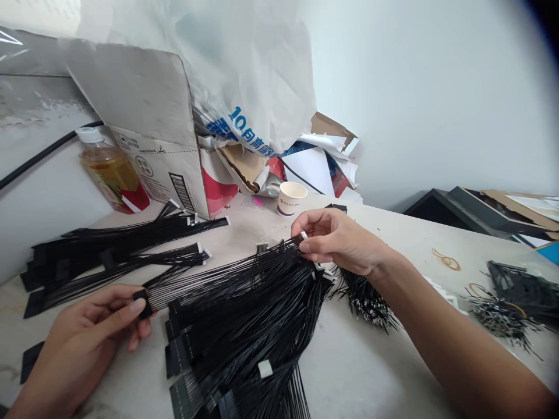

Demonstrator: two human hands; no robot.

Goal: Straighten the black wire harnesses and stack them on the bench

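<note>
My left hand [94, 326] pinches the black connector end of a thin black wire harness [209, 279] at the lower left. That harness stretches across to my right hand [336, 238], whose fingertips are closed on its small white connector end. Under and in front of the stretched harness lies a big heap of the same black harnesses [244, 337]. A second spread of harnesses [113, 250] lies flat at the left, beside my left hand.
At the back stand an opened cardboard box [148, 128], a plastic bag [257, 87], a drink bottle [111, 171] and a paper cup [290, 199]. Loose wire bundles [510, 302] and rubber bands [448, 259] lie at the right. Black trays [463, 212] sit against the wall.
</note>
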